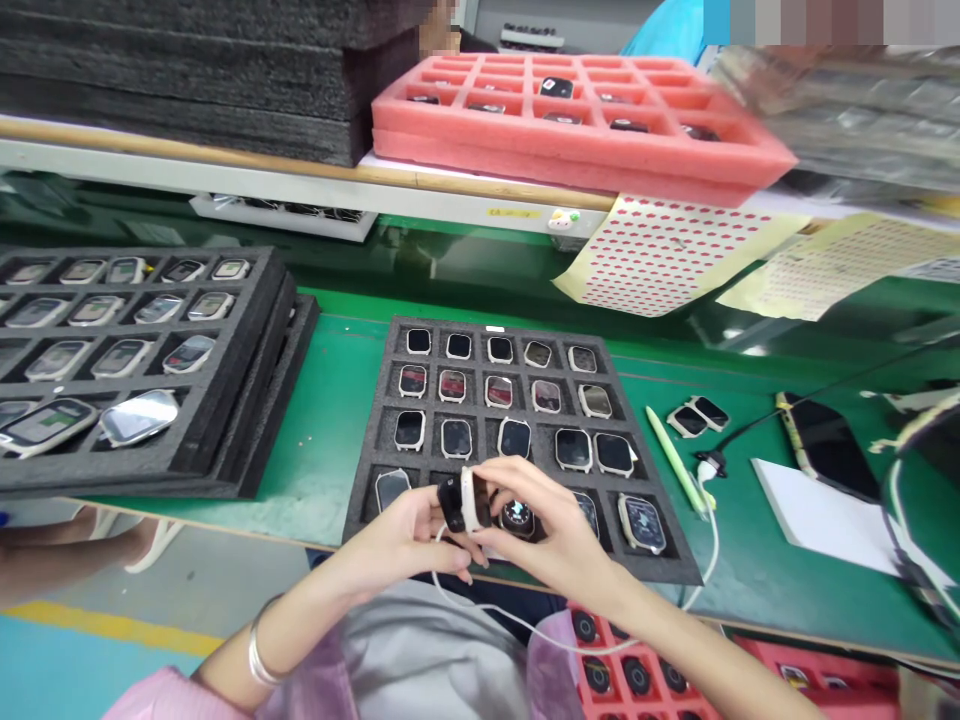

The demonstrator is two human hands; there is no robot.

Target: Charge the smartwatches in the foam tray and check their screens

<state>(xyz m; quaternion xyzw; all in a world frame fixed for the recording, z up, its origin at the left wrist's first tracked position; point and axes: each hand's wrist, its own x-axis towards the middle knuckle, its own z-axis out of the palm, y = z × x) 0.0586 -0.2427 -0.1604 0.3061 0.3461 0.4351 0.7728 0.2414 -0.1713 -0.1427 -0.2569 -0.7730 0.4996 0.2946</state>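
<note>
Over the front edge of a dark foam tray (367, 450), my two hands meet around a pale-rimmed smartwatch case (469, 502) turned on edge. My right hand (559, 525) grips the watch case between thumb and fingers. In my left hand (409, 530) is a black charger (451, 503), its face against or very close to the watch back; I cannot tell which. A white cable (499, 610) loops down from the hands and off to the right. Just beyond my right fingers, a watch with a lit screen (517, 514) lies in the tray, among several other watches in its compartments.
Stacked foam trays (247, 400) of watches stand at left. On the right lie a green pen (671, 455), two small watches (697, 416), a phone (829, 445) and a white box (825, 525). A pink foam tray (562, 165) rests on the shelf; dotted sticker sheets (667, 255) hang below.
</note>
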